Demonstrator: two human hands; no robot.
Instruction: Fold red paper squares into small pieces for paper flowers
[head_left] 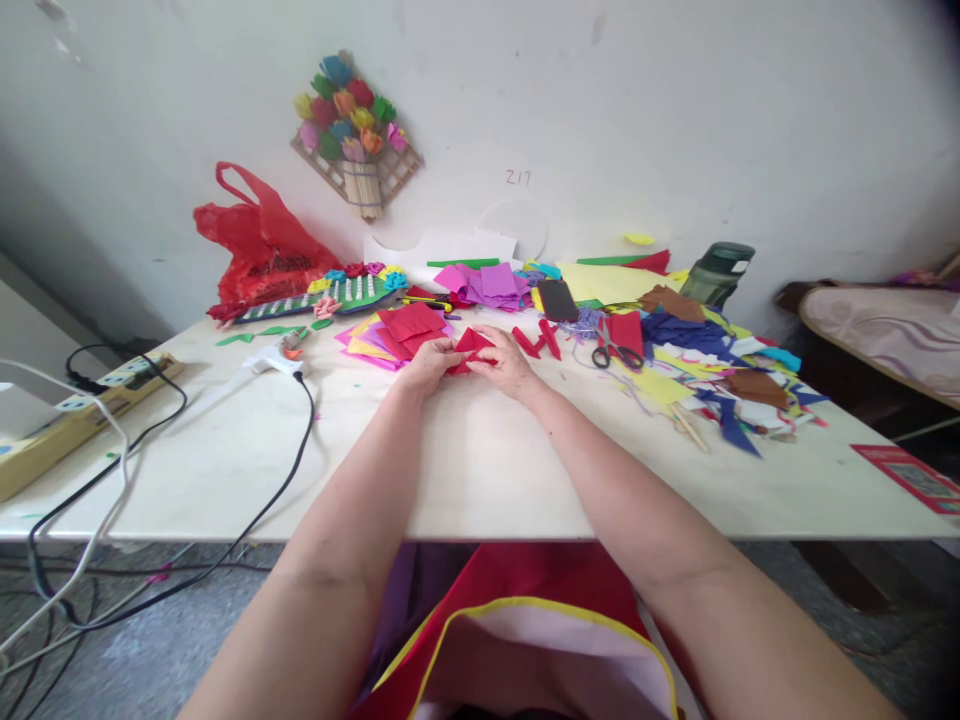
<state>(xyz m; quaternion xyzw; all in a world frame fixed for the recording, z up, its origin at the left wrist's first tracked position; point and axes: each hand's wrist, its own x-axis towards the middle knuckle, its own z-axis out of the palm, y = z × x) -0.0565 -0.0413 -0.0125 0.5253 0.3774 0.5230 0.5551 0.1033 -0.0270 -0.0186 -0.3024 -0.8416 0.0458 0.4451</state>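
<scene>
Between my two hands is a small red piece of craft paper point(471, 341), folded or bent over; I cannot tell whether it is paper or thin cloth. My left hand point(429, 366) pinches its left side. The fingers of my right hand point(511, 368) are closed on its right side. Just beyond my left hand lies a stack of pink, yellow and red squares point(411, 330). Narrow rolled red pieces point(538, 340) lie to the right of my right hand. Black-handled scissors point(616, 352) rest farther right, beside a red folded piece point(625, 330).
A glue gun point(277, 360) with a black cord lies on the left, near a power strip point(90, 420). Along the back are a red plastic bag point(262, 245), purple sheets point(487, 286) and a phone point(556, 300). Colourful scraps point(697, 345) and a dark bottle point(718, 274) occupy the right.
</scene>
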